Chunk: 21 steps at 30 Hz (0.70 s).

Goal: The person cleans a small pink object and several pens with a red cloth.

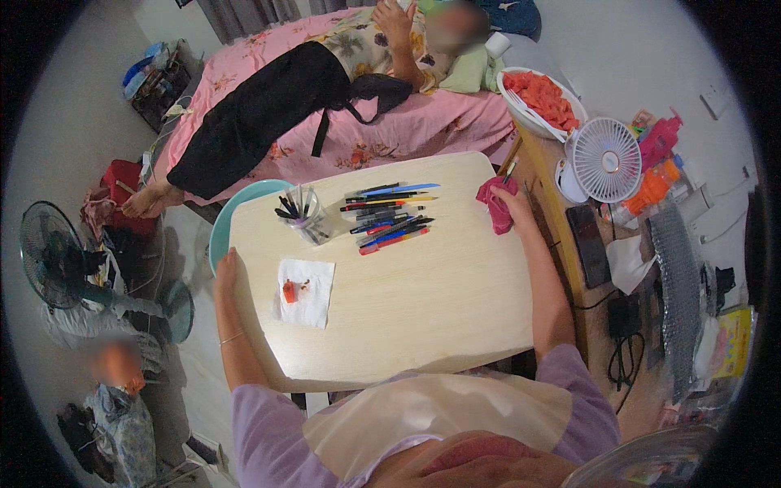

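My right hand [516, 206] holds a dark pink cloth [501, 221] at the far right corner of a light wooden table [415, 305]. A pen [510, 171] sticks out past the cloth's upper side. At the table's left edge, beside a teal basin [221, 229], is my left hand [226, 272]; its fingers are mostly hidden, so their grip is unclear. Several pens and pencils [393, 219] lie in a loose row on the table. To their left, a clear plastic cup [314, 222] holds more pens. A white tissue [316, 299] carries a small orange-red piece [289, 291].
Beyond the table, a person [262, 116] lies on a pink floral bed [421, 131]. A side table [552, 213] at right bears a bowl of red fruit pieces [540, 100], a small white fan [604, 160] and a phone [587, 244]. A floor fan [58, 256] and another person [119, 415] are at left.
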Tool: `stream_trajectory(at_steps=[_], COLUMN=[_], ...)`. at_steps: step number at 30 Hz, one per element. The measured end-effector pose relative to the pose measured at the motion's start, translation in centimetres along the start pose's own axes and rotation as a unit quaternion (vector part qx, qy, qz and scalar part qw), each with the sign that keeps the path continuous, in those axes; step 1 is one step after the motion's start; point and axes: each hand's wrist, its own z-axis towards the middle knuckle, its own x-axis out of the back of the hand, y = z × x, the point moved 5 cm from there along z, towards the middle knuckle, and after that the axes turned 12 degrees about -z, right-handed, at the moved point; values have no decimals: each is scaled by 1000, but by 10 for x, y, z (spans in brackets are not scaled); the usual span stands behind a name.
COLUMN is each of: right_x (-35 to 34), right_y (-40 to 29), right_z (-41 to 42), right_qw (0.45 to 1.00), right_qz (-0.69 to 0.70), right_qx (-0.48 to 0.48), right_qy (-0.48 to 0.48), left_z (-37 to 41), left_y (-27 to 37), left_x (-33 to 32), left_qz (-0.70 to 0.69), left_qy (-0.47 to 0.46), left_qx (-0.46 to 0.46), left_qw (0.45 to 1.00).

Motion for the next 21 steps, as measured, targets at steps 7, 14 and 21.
stream_trajectory(at_steps=[7,14,21], right_x=[14,21,33], right_y=[-3,9,0], right_z=[-13,-11,-34], right_qw=[999,995,994], right_qz=[-37,-84,-63], right_qx=[12,26,25], right_qy=[19,44,82], left_z=[-26,-17,-18], left_y=[32,20,47], left_x=[4,8,0], left_qz=[-70,-125,-103], left_qy=[16,-21,10], left_qx=[-12,27,33], left_qw=[997,992,994])
